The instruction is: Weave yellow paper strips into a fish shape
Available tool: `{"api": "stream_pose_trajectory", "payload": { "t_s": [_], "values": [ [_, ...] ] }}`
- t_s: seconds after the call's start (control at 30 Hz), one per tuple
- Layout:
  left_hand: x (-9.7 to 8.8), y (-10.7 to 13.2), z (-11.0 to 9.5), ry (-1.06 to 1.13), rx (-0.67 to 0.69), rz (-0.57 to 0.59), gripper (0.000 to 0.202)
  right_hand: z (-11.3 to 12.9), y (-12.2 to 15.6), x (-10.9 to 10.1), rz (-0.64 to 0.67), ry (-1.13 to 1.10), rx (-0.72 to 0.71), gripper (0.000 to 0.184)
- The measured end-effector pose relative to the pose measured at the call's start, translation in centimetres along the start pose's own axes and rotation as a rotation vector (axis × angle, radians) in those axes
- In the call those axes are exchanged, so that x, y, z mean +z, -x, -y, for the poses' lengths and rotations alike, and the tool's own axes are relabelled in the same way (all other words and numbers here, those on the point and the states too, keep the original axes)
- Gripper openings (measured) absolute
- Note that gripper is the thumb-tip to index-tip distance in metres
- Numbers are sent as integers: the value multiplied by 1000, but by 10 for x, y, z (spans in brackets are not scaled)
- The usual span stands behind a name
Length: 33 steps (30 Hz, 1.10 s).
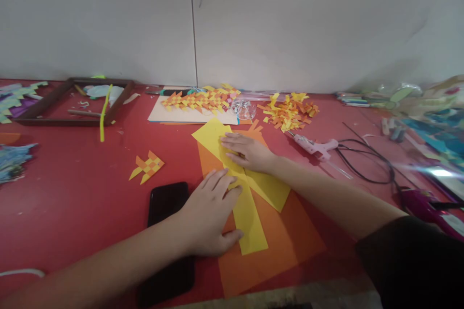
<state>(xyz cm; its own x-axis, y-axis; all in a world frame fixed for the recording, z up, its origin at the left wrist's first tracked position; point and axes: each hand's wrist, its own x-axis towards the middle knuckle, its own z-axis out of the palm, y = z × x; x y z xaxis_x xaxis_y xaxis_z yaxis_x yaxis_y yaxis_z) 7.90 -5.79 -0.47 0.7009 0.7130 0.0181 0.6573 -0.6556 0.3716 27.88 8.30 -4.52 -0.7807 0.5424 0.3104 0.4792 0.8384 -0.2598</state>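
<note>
Yellow paper (252, 224) in overlapping pieces or folds lies crosswise on a larger orange sheet (268, 265). My right hand (250, 152) rests flat across the upper part of the yellow paper, fingers stretched out to the left. Lower and to the left, my left hand (213, 210) lies spread over the papers' left edge, its thumb and fingertips on the yellow strip. Part of the paper is hidden beneath both hands. Left of them sits a small woven paper fish (148, 166) in yellow and orange. A black phone (168, 198) is partly covered by my left forearm.
Several woven fish (195, 99) lie on a cream pad (157, 112) at the back, beside a heap of paper strips (290, 112). A pink glue gun (315, 147) with its black cable (362, 154) is to the right. A brown frame (68, 122) stands at back left.
</note>
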Motion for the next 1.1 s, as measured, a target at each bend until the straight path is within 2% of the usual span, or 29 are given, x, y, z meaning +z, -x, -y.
{"api": "stream_pose_trajectory", "payload": {
  "t_s": [0.07, 0.2, 0.3, 0.47, 0.7, 0.83, 1.0, 1.1],
  "values": [
    [-1, -4, 2, -31, 8, -26, 62, 0, -1, -1, 9, 3, 0, 39],
    [-3, -15, 4, -86, -22, -76, 27, 1, -1, -1, 22, 1, 8, 39],
    [-3, -19, 6, -104, -45, -72, 21, 1, -1, 0, 24, -2, 7, 40],
    [-1, -21, 10, -78, -129, -94, 48, 2, -1, 0, 23, 24, 2, 39],
    [-4, -24, 19, -156, -109, -84, 47, 8, 2, -10, -67, 213, -59, 30],
    [-3, -25, 24, -155, -88, -112, 48, 18, 18, -20, -65, 190, -102, 22],
    [-2, -26, 27, -119, -93, -112, 74, 45, 47, -32, -61, 134, -178, 21],
    [-3, -26, 26, -112, -81, -95, 76, 60, 60, -40, -30, 60, -239, 20]
  ]
}}
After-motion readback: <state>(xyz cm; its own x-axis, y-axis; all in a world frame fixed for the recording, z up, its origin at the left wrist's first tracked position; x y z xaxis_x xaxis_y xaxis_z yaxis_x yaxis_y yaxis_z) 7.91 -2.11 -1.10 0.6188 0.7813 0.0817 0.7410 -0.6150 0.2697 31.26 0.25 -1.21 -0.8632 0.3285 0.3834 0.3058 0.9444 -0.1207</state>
